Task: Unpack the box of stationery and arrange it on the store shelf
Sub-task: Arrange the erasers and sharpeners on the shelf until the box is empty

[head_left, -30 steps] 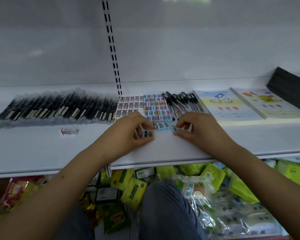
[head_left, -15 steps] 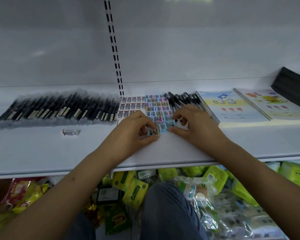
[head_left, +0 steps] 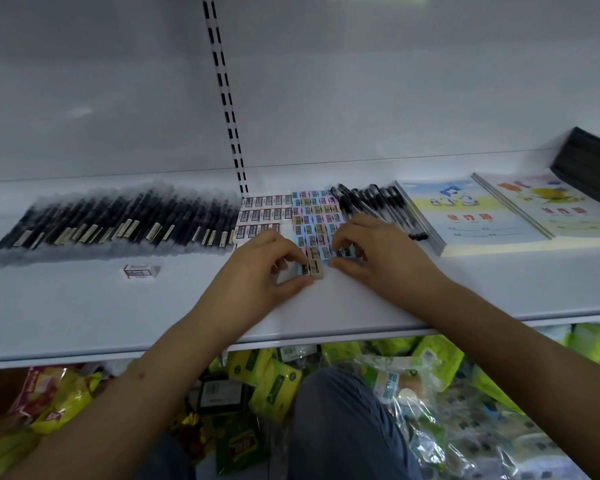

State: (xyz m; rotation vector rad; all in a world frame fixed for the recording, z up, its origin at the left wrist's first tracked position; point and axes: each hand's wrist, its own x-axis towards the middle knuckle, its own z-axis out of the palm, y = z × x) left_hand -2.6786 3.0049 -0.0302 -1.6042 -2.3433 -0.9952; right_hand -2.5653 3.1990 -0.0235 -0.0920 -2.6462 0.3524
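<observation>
We see a smooth white shelf [head_left: 84, 306] with a faint sheen, seemingly painted metal. The black pens [head_left: 118, 220] lie in clear glossy plastic sleeves. The notebooks [head_left: 465, 216] have smooth paper covers. Below, snack packets [head_left: 267, 379] look like shiny plastic film.

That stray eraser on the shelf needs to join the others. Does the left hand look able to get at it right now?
Probably yes, once freed: the lone eraser lies on open shelf to the left, nothing around it, but the left hand is pinching a tan sharpener.
</observation>
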